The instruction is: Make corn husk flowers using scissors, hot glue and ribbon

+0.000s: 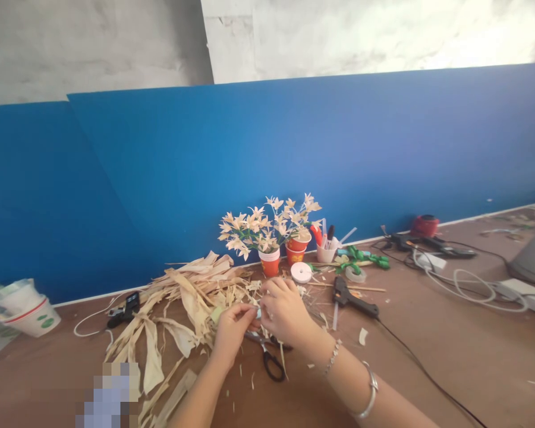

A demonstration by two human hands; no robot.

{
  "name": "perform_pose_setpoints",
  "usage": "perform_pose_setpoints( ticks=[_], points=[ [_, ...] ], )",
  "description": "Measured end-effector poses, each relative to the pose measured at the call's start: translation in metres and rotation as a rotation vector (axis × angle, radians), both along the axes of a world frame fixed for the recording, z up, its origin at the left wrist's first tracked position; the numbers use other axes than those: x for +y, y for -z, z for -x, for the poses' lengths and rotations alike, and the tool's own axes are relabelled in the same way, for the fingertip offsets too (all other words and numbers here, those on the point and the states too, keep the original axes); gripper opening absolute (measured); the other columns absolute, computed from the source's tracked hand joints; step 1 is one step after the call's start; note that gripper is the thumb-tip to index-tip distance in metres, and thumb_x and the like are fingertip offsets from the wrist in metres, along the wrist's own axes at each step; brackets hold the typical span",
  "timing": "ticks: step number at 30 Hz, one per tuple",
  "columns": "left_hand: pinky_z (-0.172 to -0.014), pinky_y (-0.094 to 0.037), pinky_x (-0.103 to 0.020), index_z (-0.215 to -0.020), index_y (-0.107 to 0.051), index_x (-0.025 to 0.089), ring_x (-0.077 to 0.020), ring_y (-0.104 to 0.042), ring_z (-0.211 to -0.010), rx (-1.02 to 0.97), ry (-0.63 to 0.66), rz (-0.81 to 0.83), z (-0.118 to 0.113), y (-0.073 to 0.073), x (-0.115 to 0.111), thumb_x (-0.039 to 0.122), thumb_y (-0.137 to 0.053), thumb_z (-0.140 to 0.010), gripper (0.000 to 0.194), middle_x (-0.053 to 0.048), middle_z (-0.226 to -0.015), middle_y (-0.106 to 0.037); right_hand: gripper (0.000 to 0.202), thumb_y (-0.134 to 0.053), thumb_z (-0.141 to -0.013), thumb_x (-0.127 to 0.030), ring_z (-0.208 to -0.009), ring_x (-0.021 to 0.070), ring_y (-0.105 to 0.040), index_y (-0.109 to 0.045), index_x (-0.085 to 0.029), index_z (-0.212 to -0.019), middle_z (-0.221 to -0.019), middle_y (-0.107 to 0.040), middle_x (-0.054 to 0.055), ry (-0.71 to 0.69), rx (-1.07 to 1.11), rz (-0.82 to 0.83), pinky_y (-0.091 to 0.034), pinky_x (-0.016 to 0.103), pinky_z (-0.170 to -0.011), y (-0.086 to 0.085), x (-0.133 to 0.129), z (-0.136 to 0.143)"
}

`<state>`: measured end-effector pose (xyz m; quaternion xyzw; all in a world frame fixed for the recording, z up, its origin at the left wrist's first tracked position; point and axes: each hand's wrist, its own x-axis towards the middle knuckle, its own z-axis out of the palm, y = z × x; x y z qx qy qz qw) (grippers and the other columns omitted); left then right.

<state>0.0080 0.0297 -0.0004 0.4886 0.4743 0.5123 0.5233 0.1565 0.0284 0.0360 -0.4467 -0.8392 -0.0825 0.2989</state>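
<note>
Side by side above the table, my left hand [234, 328] and my right hand [286, 310] have their fingertips pinched close together. Something small and pale blue shows between them, mostly hidden by the fingers. Beneath the hands lie scissors [273, 366] with black handles. Dried pale husks [191, 297] are heaped beside my left hand, with shreds around both hands. Just beyond, cream artificial flowers [254, 223] stand in stacked red-and-white paper cups [270, 264]. A white spool [301, 272] lies behind my right hand.
To the right lies a black glue gun [353, 298], its cord trailing to the front edge. Behind it are green ribbon pieces [361, 257] and a cup of pens [326, 252]. White cables [468, 285] lie further right. A paper bowl [35, 318] stands far left; a blue partition [267, 148] closes the back.
</note>
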Motion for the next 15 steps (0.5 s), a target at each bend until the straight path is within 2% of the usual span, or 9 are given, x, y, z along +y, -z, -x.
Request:
perform_pose_setpoints(
  ticks=[6, 11, 15],
  points=[
    [-0.051, -0.045, -0.025, -0.067, -0.065, 0.015, -0.0152, -0.058, -0.051, -0.013, 0.039, -0.016, -0.001, -0.005, -0.005, 0.033, -0.07, -0.061, 0.02, 0.0, -0.052, -0.063, 0.009, -0.058, -0.062, -0.01, -0.086, 0.0179, -0.049, -0.062, -0.018, -0.06, -0.084, -0.06, 0.002, -0.056, 0.181, 0.193, -0.034, 0.032, -0.079, -0.011, -0.003, -0.004],
    [-0.053, -0.044, -0.024, -0.066, -0.063, 0.015, -0.0139, -0.056, -0.051, -0.016, 0.12, -0.045, -0.001, -0.011, -0.012, 0.033, -0.068, -0.064, 0.018, 0.0, -0.052, -0.062, 0.014, -0.054, -0.061, -0.008, -0.079, 0.0148, -0.056, -0.064, -0.017, -0.061, -0.086, -0.063, 0.002, -0.234, 0.405, 0.54, -0.042, 0.025, -0.072, -0.013, 0.002, -0.016],
    [-0.049, -0.042, -0.023, -0.064, -0.06, 0.016, -0.0125, -0.053, -0.049, -0.031, 0.178, -0.063, -0.002, -0.012, -0.015, 0.031, -0.067, -0.066, 0.017, 0.001, -0.051, -0.059, 0.015, -0.051, -0.062, -0.007, -0.072, 0.0131, -0.057, -0.063, -0.016, -0.06, -0.076, -0.064, 0.0, -0.342, 0.435, 0.754, -0.043, 0.022, -0.065, -0.008, 0.007, -0.022]
  ],
)
